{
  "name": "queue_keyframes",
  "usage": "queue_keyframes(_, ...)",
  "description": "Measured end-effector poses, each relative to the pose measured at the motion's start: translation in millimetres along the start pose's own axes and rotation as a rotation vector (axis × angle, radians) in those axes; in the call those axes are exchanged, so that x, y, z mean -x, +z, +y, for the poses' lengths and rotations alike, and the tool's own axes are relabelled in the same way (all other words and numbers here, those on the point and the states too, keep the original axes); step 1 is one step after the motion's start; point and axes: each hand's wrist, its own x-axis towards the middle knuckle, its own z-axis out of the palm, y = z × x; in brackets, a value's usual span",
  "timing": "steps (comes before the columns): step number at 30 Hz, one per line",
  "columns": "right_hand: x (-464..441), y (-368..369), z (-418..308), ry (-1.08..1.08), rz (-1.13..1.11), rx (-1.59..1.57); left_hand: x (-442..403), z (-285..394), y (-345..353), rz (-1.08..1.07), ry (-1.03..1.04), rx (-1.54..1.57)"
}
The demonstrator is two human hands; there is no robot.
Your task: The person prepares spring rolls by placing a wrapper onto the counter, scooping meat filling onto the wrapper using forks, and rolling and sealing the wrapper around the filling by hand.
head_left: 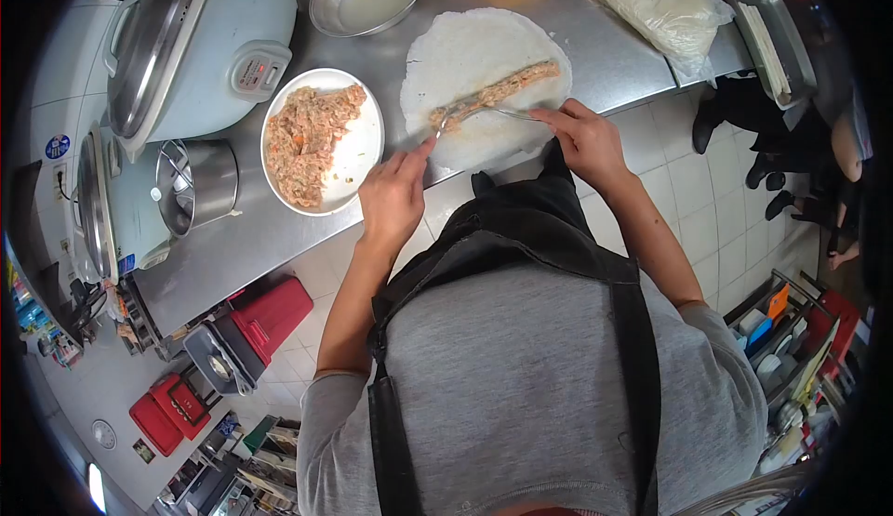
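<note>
Left fingers (pixel 423 150) and right fingers (pixel 556 119) grasp 2 metal utensils (pixel 513 112), tips indistinct against the meat strip (pixel 530 76) slanting up rightward.

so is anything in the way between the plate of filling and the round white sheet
Nothing visible stands between plate and sheet, just bare counter; the left hand is close by, on the near side.

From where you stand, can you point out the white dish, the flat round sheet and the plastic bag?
White dish (pixel 359 150): head view, its bare inner surface.
Flat round sheet (pixel 484 46): head view, its bare far part.
Plastic bag (pixel 645 16): head view, its middle.
</note>
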Motion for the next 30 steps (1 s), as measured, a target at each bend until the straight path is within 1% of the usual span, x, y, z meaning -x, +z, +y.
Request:
queue_keyframes(2, 1, -5, 3, 0.004, -0.008, -0.025, 6, 0, -8, -0.019, -0.042, 0.035)
queue_keyframes(3, 4, -6, 3, 0.011, -0.016, -0.039, 8, -1, -9, 0.019, -0.054, 0.022)
queue_keyframes(5, 5, -1, 3, -0.071, -0.014, -0.071, 11, -1, -10, 0.096, -0.080, -0.004)
queue_keyframes(6, 4, 2, 2, -0.113, -0.011, -0.086, 13, -2, -8, 0.075, -0.068, -0.041)
queue_keyframes(8, -2, 12, -7, -0.107, 0.009, -0.046, 18, -5, -2, 0.039, -0.044, -0.117)
queue_keyframes(12, -7, 25, -18, -0.116, 0.019, -0.023, 33, -5, -6, 0.062, -0.044, -0.084)
queue_keyframes(17, -3, 25, -24, -0.080, 0.015, -0.055, 27, 2, -16, 0.128, -0.028, -0.100)
queue_keyframes(20, 0, 17, -19, -0.066, -0.006, -0.062, 29, -1, -11, 0.015, 0.006, -0.186)
queue_keyframes(24, 11, -9, -3, -0.051, -0.014, -0.103, 29, -2, -15, 0.109, 0.044, -0.099)
queue_keyframes(26, 17, -18, 4, -0.004, -0.035, -0.087, 19, 7, -14, 0.138, 0.066, -0.063)
queue_keyframes(29, 20, -19, 7, 0.023, -0.029, -0.063, 2, 19, 0, 0.059, 0.114, -0.098)
queue_keyframes(30, 20, -20, 3, 0.021, -0.020, -0.080, 1, 18, 4, 0.033, 0.085, -0.101)
